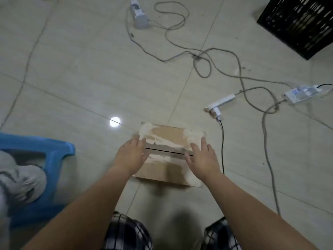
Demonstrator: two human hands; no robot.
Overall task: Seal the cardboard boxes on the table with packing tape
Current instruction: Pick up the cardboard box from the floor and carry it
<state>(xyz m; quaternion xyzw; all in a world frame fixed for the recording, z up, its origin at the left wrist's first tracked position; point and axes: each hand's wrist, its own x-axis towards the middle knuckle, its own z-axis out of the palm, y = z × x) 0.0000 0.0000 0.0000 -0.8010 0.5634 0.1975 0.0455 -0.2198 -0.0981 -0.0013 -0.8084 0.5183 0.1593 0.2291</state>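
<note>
The box (167, 134) lay on the tiled floor at lower centre of the frame, directly ahead of my knees, with its top flaps closed. The seam (167, 151) between the flaps ran left to right across the frame, and the box's long axis appeared to follow it. My left hand (130, 156) rested flat on the left end of the top, fingers straight and holding nothing. My right hand (203, 159) lay likewise on the right end, also empty. Both touched the cardboard, one at each end of the seam, neither plainly nearer. Pale torn patches marked the top; I saw no fresh tape across the seam and no tape roll in view. A blue stool (54, 150) stood near at lower left, and a black cable (222, 141) ran just beside the box's right edge. Open floor lay beyond the far edge. In my judgement a strip would have to travel along the seam, the right end being the tighter side.
</note>
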